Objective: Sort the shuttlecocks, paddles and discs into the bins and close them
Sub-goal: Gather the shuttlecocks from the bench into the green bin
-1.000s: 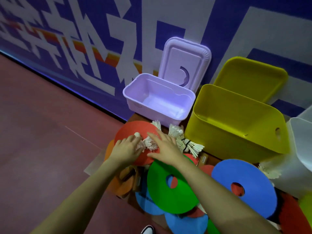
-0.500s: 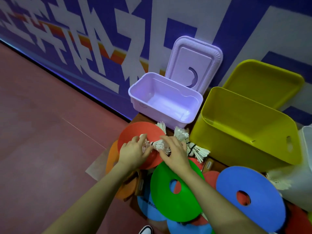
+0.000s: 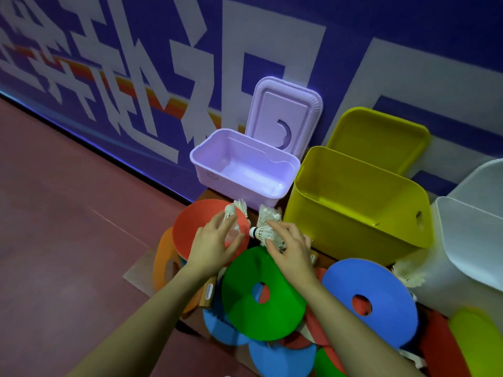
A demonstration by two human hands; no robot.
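In front of the open lilac bin (image 3: pixel 245 170), your left hand (image 3: pixel 215 244) pinches one shuttlecock (image 3: pixel 230 213) over the red disc (image 3: pixel 196 227) while your right hand (image 3: pixel 291 250) clasps a bunch of shuttlecocks (image 3: pixel 265 231).

Left hand (image 3: pixel 215 244) holding a white shuttlecock (image 3: pixel 230 213) over a red disc (image 3: pixel 201 227), right hand (image 3: pixel 290 248) gripping more shuttlecocks (image 3: pixel 265 231), open purple bin (image 3: pixel 242 170) and yellow bin (image 3: pixel 356 202) by the wall
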